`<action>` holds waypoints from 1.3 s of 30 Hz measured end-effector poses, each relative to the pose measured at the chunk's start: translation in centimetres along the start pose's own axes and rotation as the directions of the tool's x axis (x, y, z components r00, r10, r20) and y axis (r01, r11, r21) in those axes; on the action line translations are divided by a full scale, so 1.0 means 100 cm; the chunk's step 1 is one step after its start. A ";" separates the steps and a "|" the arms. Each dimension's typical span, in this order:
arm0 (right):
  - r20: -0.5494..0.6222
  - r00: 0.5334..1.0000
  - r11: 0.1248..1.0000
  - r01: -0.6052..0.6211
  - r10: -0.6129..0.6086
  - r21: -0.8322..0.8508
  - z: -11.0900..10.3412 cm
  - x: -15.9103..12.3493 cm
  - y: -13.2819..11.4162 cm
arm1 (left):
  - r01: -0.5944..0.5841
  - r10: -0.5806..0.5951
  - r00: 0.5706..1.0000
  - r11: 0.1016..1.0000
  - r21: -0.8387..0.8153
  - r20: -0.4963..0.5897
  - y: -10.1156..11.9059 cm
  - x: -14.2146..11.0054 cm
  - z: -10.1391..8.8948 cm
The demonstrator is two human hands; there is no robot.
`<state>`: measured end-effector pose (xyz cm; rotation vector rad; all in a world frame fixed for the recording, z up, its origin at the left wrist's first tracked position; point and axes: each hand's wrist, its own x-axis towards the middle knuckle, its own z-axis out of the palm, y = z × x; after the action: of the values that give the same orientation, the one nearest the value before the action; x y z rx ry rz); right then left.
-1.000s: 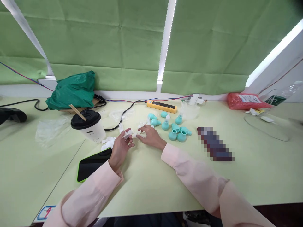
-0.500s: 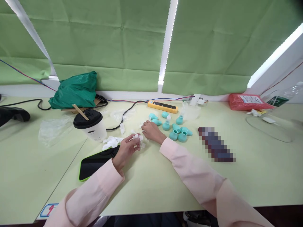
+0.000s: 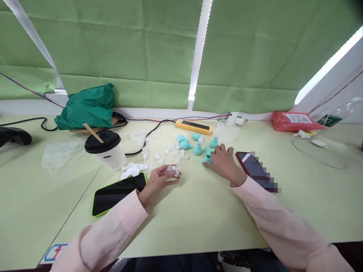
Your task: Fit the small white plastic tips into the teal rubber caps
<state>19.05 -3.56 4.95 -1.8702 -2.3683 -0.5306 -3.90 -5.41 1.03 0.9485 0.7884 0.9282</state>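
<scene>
My left hand pinches a small translucent white plastic nozzle piece between thumb and fingers. Over the right part of a group of teal rubber bulbs, my right hand curls its fingers around a teal bulb, which is mostly hidden under the palm. One open-necked bulb shows beside the right thumb. Other bulbs stand or lie just behind, one with a white tip by it. Loose white plastic pieces lie scattered between my two hands.
At the left are a lidded paper cup with a wooden stick, a green-edged phone, crumpled tissue and a green bag. A yellow power strip lies behind. To the right are a dark red phone and a red package.
My right hand has moved right, from the white pieces to the teal bulbs, uncovering the pieces. My left hand has shifted slightly right and still holds its plastic piece.
</scene>
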 end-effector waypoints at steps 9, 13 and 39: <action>-0.191 0.976 0.610 0.217 -0.108 0.762 -0.006 -0.010 -0.026 | -0.052 0.050 0.997 0.998 -0.036 -0.062 -0.001 -0.005 0.001; -0.089 0.986 0.307 0.128 -0.140 0.943 -0.003 -0.020 -0.041 | -0.044 0.041 0.999 0.996 -0.083 -0.034 0.001 -0.006 0.001; -0.159 0.912 0.608 0.374 -0.378 0.700 0.022 -0.032 -0.048 | 0.043 -0.065 0.990 0.985 0.169 0.122 0.004 -0.010 0.004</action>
<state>15.57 -6.79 0.92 -1.0166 -2.4375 0.3831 -4.03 -6.30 1.65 1.1152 0.7879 0.7554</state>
